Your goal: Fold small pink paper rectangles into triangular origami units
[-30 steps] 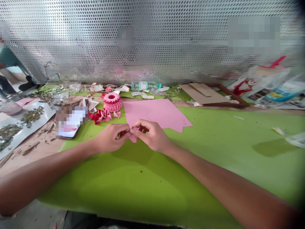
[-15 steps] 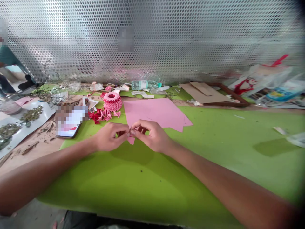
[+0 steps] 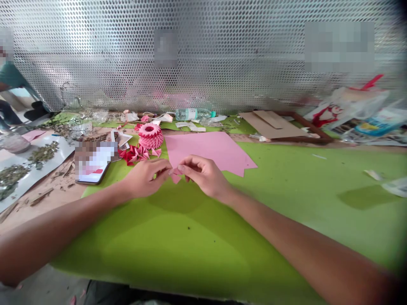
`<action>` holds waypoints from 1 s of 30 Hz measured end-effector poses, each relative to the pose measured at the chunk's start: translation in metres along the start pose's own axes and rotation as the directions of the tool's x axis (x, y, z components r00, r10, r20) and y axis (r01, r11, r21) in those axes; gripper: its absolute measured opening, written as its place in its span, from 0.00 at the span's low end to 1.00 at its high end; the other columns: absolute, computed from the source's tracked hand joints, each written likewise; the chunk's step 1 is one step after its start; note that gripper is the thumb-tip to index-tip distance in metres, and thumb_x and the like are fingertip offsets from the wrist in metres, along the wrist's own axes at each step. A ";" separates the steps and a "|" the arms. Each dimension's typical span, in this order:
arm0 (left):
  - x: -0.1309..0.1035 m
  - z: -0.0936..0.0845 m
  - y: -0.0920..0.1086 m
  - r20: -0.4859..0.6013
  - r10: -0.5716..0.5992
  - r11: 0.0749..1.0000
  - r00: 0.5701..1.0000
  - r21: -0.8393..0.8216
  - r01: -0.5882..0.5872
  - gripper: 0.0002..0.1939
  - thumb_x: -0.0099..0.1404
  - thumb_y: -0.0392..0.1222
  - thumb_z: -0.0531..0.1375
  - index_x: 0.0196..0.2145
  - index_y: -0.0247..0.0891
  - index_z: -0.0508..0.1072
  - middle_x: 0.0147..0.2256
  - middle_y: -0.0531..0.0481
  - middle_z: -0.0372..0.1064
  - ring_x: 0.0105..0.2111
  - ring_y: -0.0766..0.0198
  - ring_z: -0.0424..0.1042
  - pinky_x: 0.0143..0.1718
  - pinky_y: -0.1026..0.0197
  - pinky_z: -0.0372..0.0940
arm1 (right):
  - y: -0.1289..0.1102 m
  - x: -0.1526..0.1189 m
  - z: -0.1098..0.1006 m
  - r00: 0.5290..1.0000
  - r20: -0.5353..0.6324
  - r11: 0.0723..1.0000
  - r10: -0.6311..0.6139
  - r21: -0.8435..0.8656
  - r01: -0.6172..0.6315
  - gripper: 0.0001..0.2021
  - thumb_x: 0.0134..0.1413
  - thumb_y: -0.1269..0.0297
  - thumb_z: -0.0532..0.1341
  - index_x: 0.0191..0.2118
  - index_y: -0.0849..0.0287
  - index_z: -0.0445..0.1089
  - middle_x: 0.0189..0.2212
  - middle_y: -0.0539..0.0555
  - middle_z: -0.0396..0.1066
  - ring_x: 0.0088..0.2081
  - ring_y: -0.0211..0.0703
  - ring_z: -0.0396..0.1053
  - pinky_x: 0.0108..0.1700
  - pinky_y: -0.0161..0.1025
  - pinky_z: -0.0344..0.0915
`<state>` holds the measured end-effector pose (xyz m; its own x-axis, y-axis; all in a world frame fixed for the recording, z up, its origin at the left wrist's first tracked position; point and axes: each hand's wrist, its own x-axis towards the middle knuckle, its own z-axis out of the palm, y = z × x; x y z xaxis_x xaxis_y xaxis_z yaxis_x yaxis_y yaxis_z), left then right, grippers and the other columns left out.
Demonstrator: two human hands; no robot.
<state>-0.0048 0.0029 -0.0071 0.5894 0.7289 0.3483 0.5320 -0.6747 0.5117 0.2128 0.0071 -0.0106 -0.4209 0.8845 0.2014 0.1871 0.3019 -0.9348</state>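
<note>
A small folded piece of pink paper (image 3: pixel 176 176) is pinched between both hands above the green tabletop. My left hand (image 3: pixel 149 177) grips its left side with thumb and fingertips. From the right, my right hand (image 3: pixel 203 174) pinches the other side between thumb and index finger. Behind them lies a large pink sheet of paper (image 3: pixel 210 150) with a notched front edge. To the left stands a ring-shaped stack of pink folded paper (image 3: pixel 150 136), and in front of it sit several red and pink folded paper pieces (image 3: pixel 135 154).
A phone (image 3: pixel 95 163) with a lit screen lies left of my hands. A plastic bottle (image 3: pixel 194 113) rests on its side at the back. Cardboard in a wooden frame (image 3: pixel 280 125) and plastic bags (image 3: pixel 352 110) are at the right rear. Perforated metal (image 3: pixel 222 51) rises behind.
My fingertips have moved slightly apart, showing more of the small pink paper between them. My right hand has shifted a little upward.
</note>
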 end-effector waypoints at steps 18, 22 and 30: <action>0.004 -0.003 -0.001 0.286 -0.255 0.859 0.924 -0.372 0.352 0.29 0.74 0.59 0.42 0.30 0.35 0.69 0.28 0.49 0.69 0.27 0.64 0.68 0.33 0.61 0.62 | -0.004 -0.005 -0.001 0.880 0.074 0.822 -0.469 -0.329 0.465 0.05 0.61 0.64 0.65 0.38 0.56 0.79 0.33 0.53 0.77 0.33 0.39 0.72 0.35 0.36 0.68; 0.008 -0.003 -0.003 0.303 -0.222 0.736 0.927 -0.571 0.363 0.23 0.69 0.59 0.54 0.31 0.35 0.69 0.27 0.51 0.68 0.25 0.67 0.68 0.30 0.63 0.62 | 0.000 -0.004 -0.003 0.812 0.040 0.744 -0.583 -0.377 0.552 0.06 0.61 0.68 0.65 0.42 0.56 0.80 0.32 0.53 0.71 0.31 0.37 0.69 0.32 0.35 0.66; 0.009 0.001 -0.006 0.008 -0.308 0.687 0.951 -0.690 0.228 0.14 0.62 0.47 0.65 0.38 0.36 0.67 0.28 0.54 0.69 0.24 0.70 0.68 0.27 0.65 0.64 | -0.008 -0.008 -0.001 0.946 -0.039 0.893 -0.323 -0.344 0.291 0.11 0.63 0.59 0.61 0.48 0.57 0.72 0.36 0.53 0.76 0.31 0.37 0.71 0.31 0.35 0.66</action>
<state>-0.0028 0.0134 -0.0078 0.4019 0.9002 0.1677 0.0807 -0.2173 0.9728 0.2155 -0.0018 -0.0045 -0.4241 0.7525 0.5038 0.3497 0.6493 -0.6753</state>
